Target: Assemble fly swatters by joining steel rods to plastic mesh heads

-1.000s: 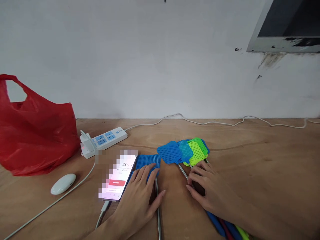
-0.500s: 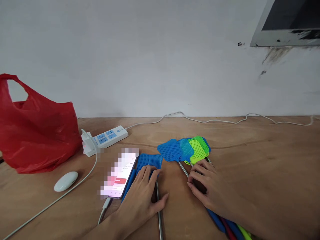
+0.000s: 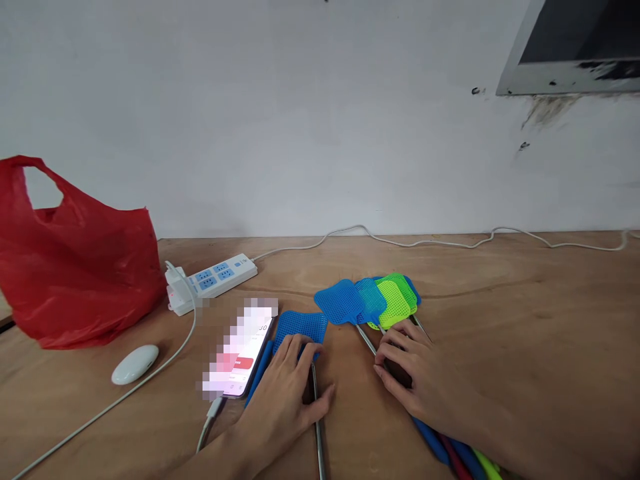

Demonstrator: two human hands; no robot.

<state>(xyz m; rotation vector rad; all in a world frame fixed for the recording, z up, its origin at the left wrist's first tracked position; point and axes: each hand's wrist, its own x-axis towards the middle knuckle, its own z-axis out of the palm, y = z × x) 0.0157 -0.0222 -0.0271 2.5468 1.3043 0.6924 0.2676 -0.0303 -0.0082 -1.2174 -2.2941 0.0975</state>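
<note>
My left hand (image 3: pixel 287 390) lies flat on a blue fly swatter (image 3: pixel 301 325), fingers spread over its mesh head and metal rod (image 3: pixel 317 427). My right hand (image 3: pixel 417 373) rests on the rods of a fanned bunch of fly swatters (image 3: pixel 373 301), blue and green heads pointing away from me; its fingers are curled over the rods. Their coloured handles (image 3: pixel 457 457) stick out under my right forearm. A phone (image 3: pixel 240 350) with a lit screen lies just left of my left hand, plugged into a cable.
A red plastic bag (image 3: pixel 75 267) stands at the left on the wooden table (image 3: pixel 525 313). A white power strip (image 3: pixel 213 279) and a white oval device (image 3: pixel 135 364) lie near it. White cables run along the wall. A dark-framed panel (image 3: pixel 575 47) hangs at the upper right.
My left hand has slid slightly back along the single blue swatter, fingers drawing in a little. The view shifted slightly. My right hand stays on the bunch.
</note>
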